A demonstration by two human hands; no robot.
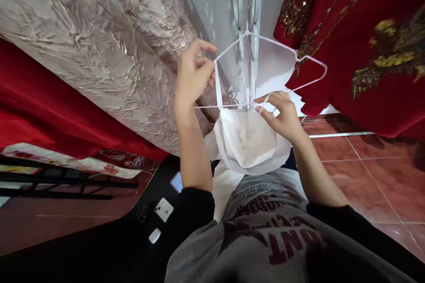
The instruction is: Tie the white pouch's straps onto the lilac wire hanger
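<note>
A white wire hanger [272,44] hangs by its hook from a metal rail in front of me. A white garment [247,141] droops below the hanger's bottom bar. My left hand [194,75] is closed in a pinch on a white strap [218,86] of the garment at the hanger's left shoulder. My right hand [279,112] is closed on another white strap just under the bottom bar, right of the middle.
A silvery embroidered cloth [99,44] hangs at the left over red fabric [40,115]. A red garment with gold embroidery [365,44] hangs at the right. Below are red floor tiles [365,159] and a black surface [99,243] holding small white devices [164,209].
</note>
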